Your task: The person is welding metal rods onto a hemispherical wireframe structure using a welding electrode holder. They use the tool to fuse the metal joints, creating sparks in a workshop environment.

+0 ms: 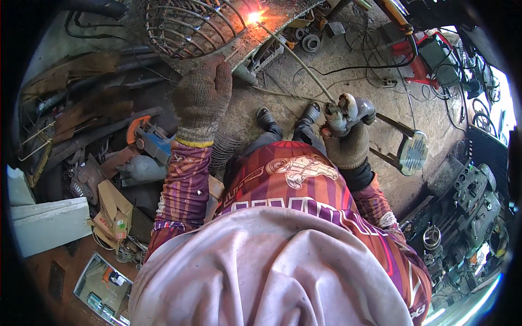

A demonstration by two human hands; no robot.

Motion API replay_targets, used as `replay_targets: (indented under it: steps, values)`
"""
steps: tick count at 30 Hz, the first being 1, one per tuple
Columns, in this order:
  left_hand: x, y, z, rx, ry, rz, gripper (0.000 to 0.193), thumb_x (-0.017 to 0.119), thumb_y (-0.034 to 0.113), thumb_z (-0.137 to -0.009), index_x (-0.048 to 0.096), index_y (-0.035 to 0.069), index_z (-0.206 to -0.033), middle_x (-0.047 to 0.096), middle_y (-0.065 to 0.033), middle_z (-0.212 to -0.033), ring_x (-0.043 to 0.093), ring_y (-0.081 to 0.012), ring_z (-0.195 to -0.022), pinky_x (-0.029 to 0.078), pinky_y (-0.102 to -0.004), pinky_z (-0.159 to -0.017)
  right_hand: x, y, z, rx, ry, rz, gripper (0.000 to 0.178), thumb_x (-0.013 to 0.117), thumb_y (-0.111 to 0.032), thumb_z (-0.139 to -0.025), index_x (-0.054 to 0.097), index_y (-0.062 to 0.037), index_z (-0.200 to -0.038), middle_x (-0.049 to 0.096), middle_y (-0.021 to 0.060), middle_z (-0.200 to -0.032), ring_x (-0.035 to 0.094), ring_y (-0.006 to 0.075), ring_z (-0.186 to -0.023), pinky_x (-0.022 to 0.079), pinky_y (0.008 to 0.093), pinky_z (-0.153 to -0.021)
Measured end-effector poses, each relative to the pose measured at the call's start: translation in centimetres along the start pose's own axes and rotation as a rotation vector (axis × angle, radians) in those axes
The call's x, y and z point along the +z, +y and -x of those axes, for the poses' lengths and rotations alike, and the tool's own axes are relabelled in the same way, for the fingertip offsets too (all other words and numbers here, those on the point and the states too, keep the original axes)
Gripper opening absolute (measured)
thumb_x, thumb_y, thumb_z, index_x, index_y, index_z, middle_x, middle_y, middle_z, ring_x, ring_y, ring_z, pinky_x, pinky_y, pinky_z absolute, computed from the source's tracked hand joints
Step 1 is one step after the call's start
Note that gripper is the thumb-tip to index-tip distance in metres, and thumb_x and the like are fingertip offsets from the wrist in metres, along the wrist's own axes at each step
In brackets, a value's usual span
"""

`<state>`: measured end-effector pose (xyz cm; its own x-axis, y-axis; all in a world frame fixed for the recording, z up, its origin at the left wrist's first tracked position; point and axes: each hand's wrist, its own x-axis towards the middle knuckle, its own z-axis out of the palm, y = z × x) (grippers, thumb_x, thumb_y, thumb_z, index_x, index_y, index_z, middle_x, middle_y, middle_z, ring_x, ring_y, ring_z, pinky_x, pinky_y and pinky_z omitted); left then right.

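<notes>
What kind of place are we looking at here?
It looks like a metal workshop, probably for welding. The gloved right hand holds a grey tool with a long thin rod in it, a bright glow shines at the rod's far tip, and a cage of curved metal bars sits nearby.

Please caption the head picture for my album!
Gloved right hand aims a long rod, tip glowing bright, beside a metal cage.

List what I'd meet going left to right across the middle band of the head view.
White slab → blue-and-orange tool → left hand → left shoe → right shoe → right hand → slotted metal stool → grey machinery.
</notes>
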<state>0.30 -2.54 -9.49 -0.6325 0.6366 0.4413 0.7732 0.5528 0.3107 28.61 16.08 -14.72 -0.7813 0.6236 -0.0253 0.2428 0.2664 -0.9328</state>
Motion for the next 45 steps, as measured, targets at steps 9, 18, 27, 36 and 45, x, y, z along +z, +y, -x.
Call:
replay_targets:
  steps: [9,18,27,36,45]
  values:
    - [-0.8,0.4,0.0,-0.066,-0.114,-0.003,0.023,0.064,0.027,-0.101,0.072,0.007,-0.109,0.073,-0.0182,-0.100,0.073,-0.0377,-0.088,0.058,-0.0441,-0.075,-0.4,-0.4,-0.2,-0.127,-0.055,0.091,0.053,0.072,-0.006,-0.091,0.048,-0.0046,-0.139,0.065,0.0050,-0.107,0.066,0.0162,-0.088,0.054,0.0314,-0.080]
    - [-0.3,-0.2,0.0,-0.031,-0.031,-0.030,0.020,0.067,0.030,-0.096,0.076,0.015,-0.105,0.076,-0.0113,-0.092,0.074,-0.0330,-0.079,0.059,-0.0432,-0.070,-0.6,-0.4,0.3,-0.140,0.014,-0.087,0.072,0.080,-0.031,-0.090,0.041,0.0005,-0.142,0.066,0.0086,-0.101,0.066,0.0175,-0.087,0.053,0.0289,-0.074]
    - [-0.2,-0.1,-0.2,0.003,0.001,-0.013,0.021,0.068,0.029,-0.096,0.075,0.011,-0.105,0.075,-0.0133,-0.096,0.073,-0.0348,-0.084,0.058,-0.0434,-0.074,-0.8,1.0,0.9,0.008,0.073,-0.229,0.083,0.077,-0.046,-0.091,0.040,0.0048,-0.145,0.066,0.0087,-0.098,0.064,0.0143,-0.077,0.050,0.0272,-0.063]
    - [-0.3,-0.1,0.0,-0.054,-0.094,-0.046,0.024,0.068,0.029,-0.096,0.075,0.009,-0.106,0.074,-0.0159,-0.097,0.072,-0.0372,-0.087,0.058,-0.0448,-0.075,-0.2,1.2,0.3,0.028,0.029,-0.221,0.079,0.074,-0.046,-0.093,0.042,0.0047,-0.144,0.067,0.0081,-0.095,0.062,0.0127,-0.072,0.048,0.0262,-0.062]
    - [-0.1,-0.1,0.0,-0.064,-0.107,-0.064,0.027,0.067,0.027,-0.098,0.074,0.006,-0.114,0.075,-0.0160,-0.105,0.074,-0.0338,-0.092,0.058,-0.0410,-0.081,0.1,0.3,-0.4,0.041,0.001,-0.291,0.078,0.073,-0.045,-0.095,0.041,0.0045,-0.146,0.066,0.0069,-0.098,0.059,0.0111,-0.076,0.047,0.0254,-0.066]
